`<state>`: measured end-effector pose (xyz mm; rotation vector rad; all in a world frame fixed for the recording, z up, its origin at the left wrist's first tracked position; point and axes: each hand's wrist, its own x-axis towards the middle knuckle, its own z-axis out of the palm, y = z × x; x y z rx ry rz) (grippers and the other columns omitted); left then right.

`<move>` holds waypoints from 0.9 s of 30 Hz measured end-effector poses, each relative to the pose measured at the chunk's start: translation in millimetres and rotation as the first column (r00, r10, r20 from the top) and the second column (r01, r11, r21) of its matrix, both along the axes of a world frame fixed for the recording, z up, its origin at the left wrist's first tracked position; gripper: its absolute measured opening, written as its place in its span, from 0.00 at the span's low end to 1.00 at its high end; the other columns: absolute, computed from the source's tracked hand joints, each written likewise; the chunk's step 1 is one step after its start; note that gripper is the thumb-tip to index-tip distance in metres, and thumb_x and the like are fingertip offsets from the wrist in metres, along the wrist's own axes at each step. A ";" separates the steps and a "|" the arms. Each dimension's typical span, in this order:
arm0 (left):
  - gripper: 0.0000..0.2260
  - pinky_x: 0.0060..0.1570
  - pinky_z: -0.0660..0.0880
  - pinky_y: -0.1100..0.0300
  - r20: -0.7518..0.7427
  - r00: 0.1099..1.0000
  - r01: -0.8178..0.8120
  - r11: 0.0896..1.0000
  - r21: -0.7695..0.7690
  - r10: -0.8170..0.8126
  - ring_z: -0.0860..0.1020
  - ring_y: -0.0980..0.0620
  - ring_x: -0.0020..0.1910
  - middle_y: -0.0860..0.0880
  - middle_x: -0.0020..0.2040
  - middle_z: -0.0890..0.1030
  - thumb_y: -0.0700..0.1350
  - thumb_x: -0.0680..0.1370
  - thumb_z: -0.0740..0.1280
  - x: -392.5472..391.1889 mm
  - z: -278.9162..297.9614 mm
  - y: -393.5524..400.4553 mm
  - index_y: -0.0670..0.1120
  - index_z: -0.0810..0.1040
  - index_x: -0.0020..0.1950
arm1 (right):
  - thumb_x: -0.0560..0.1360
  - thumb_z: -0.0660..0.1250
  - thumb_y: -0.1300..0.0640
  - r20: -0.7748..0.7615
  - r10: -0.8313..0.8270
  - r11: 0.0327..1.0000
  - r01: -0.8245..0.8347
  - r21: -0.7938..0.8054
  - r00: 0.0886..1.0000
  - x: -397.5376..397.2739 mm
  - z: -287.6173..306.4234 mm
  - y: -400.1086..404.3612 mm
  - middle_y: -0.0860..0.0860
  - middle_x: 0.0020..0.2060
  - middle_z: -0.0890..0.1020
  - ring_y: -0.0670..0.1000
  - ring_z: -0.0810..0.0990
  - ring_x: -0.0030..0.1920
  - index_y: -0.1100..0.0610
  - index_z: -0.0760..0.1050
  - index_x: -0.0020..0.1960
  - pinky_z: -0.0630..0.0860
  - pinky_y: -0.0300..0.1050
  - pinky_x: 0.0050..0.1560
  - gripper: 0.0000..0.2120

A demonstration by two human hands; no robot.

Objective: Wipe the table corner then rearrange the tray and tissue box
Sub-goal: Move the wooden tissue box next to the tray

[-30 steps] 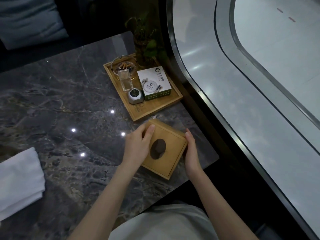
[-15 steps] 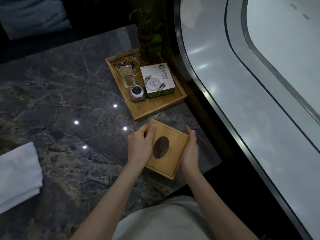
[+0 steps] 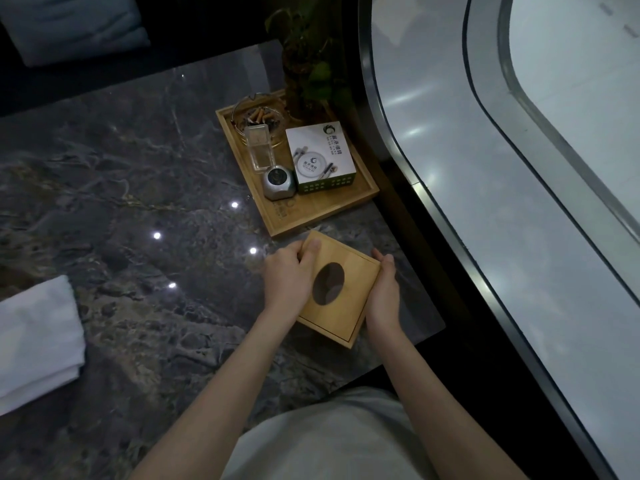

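A square wooden tissue box (image 3: 349,289) with a dark oval opening rests on the dark marble table (image 3: 138,202) near its right corner. My left hand (image 3: 289,275) grips the box's left side, thumb on top. Against the box's right side my right hand (image 3: 384,292) presses. Just beyond the box lies a wooden tray (image 3: 346,206) holding a glass ashtray (image 3: 259,116) with cigarette butts, a clear holder (image 3: 259,147), a small silver device (image 3: 278,183) and a white printed box (image 3: 320,155).
A folded white cloth (image 3: 34,337) lies on the table at the left edge. A potted plant (image 3: 308,64) stands at the tray's far corner. A curved glass barrier with a metal rail (image 3: 433,202) runs along the table's right side. A cushion (image 3: 72,26) sits beyond the table.
Both hands have closed in on the tissue box's sides and turned it slightly; the left fingers have curled over its far left corner. The tray has not moved.
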<state>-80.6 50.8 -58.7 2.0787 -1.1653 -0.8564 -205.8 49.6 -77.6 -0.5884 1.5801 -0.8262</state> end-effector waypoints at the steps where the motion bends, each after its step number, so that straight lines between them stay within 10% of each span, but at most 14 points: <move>1: 0.18 0.31 0.65 0.61 0.010 1.000 0.002 1.000 -0.001 -0.002 0.71 0.57 0.31 0.51 0.30 0.74 0.54 0.79 0.58 -0.1 -0.7 -0.7 0.43 0.80 0.44 | 0.80 0.45 0.42 -0.002 0.002 1.000 -0.002 0.000 1.000 -0.2 -0.6 -0.4 0.55 0.57 0.79 0.51 0.77 0.56 0.50 0.66 0.70 0.72 0.38 0.44 0.24; 8: 0.19 0.30 0.62 0.65 0.035 0.999 0.034 0.999 0.010 -0.034 0.71 0.52 0.34 0.51 0.31 0.72 0.54 0.79 0.57 1.2 -2.5 -2.3 0.41 0.79 0.44 | 0.80 0.44 0.42 -0.145 0.102 0.991 -0.114 -0.073 0.984 -6.2 -8.1 -2.5 0.53 0.52 0.81 0.51 0.77 0.55 0.51 0.71 0.66 0.72 0.42 0.46 0.25; 14: 0.18 0.49 0.68 0.58 -0.018 0.973 0.229 0.970 0.076 -0.228 0.76 0.48 0.54 0.48 0.52 0.79 0.55 0.80 0.53 16.8 2.1 8.4 0.49 0.72 0.65 | 0.81 0.53 0.50 -0.398 0.224 0.907 -0.340 -0.249 0.890 -25.3 8.4 4.9 0.47 0.57 0.74 0.44 0.71 0.59 0.56 0.66 0.70 0.68 0.32 0.50 0.20; 17: 0.21 0.60 0.65 0.58 0.073 0.961 0.267 0.964 -0.004 -0.266 0.70 0.49 0.66 0.48 0.66 0.73 0.53 0.80 0.53 19.6 -1.2 31.6 0.48 0.64 0.71 | 0.80 0.55 0.51 -0.663 0.221 0.753 -0.557 -0.350 0.715 -28.7 11.9 22.3 0.51 0.67 0.72 0.46 0.68 0.68 0.56 0.64 0.71 0.67 0.43 0.66 0.21; 22: 0.27 0.73 0.44 0.58 0.411 0.846 0.410 0.907 -0.092 -0.341 0.46 0.59 0.74 0.53 0.76 0.51 0.59 0.78 0.42 21.5 -21.0 68.6 0.49 0.52 0.75 | 0.80 0.46 0.45 -0.979 0.122 0.410 -0.907 -0.102 0.165 -26.8 -1.2 63.4 0.53 0.73 0.59 0.49 0.50 0.75 0.60 0.57 0.73 0.47 0.49 0.74 0.27; 27: 0.29 0.72 0.42 0.52 0.508 0.786 0.426 0.904 -0.029 -0.354 0.44 0.56 0.74 0.50 0.76 0.50 0.60 0.79 0.38 21.7 -30.7 86.0 0.46 0.52 0.75 | 0.80 0.44 0.44 -0.991 0.135 0.427 -0.903 0.048 0.011 -23.3 -16.5 88.1 0.56 0.73 0.56 0.48 0.38 0.76 0.62 0.52 0.74 0.42 0.47 0.74 0.29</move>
